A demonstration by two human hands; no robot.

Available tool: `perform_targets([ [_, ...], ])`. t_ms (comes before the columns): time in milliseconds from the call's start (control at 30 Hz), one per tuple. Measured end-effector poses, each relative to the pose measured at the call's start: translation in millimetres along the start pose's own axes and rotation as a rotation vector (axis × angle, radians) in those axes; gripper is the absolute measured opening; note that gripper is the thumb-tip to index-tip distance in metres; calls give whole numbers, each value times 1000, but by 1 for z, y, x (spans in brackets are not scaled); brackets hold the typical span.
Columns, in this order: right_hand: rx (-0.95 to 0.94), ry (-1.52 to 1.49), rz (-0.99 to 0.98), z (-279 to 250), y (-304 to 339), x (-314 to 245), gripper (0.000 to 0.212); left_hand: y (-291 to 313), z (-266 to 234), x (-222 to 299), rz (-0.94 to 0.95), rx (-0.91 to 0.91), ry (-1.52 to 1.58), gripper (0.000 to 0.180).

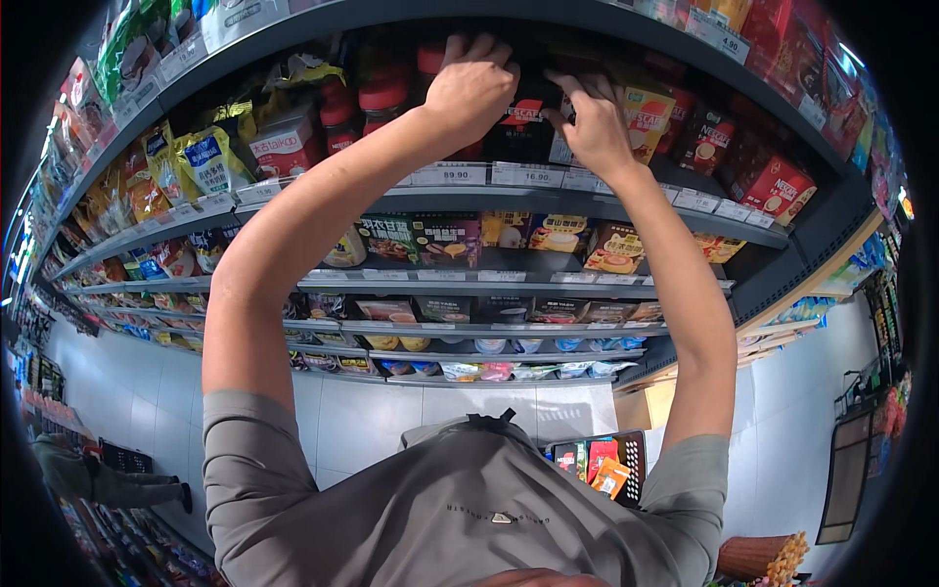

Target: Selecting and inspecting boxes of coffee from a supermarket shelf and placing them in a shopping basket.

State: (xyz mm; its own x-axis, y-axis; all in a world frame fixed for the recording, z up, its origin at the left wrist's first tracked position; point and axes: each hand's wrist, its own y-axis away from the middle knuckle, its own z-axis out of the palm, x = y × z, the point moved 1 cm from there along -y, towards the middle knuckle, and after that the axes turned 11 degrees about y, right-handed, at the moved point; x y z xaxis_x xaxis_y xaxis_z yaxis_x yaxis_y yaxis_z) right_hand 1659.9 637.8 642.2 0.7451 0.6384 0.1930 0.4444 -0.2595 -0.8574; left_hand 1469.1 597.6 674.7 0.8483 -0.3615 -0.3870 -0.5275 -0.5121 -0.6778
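Note:
Both my arms reach up into a high shelf of coffee. My left hand (474, 86) bends its fingers over the spot beside a red-lidded jar (430, 59); its fingertips are hidden. Just right of it stands a black coffee box (523, 137) with a red label. At that box's right edge is my right hand (595, 122), thumb and forefinger apart, with no grip on anything visible. A yellow coffee box (648, 119) stands beside the right hand. Another red-lidded jar (381, 98) is left of my left wrist.
Price tags line the shelf edge (528, 174). Lower shelves hold drink boxes (450, 240) and pouches. A black basket (634, 465) with colourful packets sits below at the right. An upper shelf (391, 37) arches above my hands. Another person (98, 479) is at the far left.

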Motion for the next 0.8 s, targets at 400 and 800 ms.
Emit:
perform_targets([
  [400,54,99,-14,7,-5,-2,46,-5,16,-7,6,-153,-54,47],
  [800,-15,212,-11,11,-11,-2,55,-16,37,-13,75,-78,-46,32],
])
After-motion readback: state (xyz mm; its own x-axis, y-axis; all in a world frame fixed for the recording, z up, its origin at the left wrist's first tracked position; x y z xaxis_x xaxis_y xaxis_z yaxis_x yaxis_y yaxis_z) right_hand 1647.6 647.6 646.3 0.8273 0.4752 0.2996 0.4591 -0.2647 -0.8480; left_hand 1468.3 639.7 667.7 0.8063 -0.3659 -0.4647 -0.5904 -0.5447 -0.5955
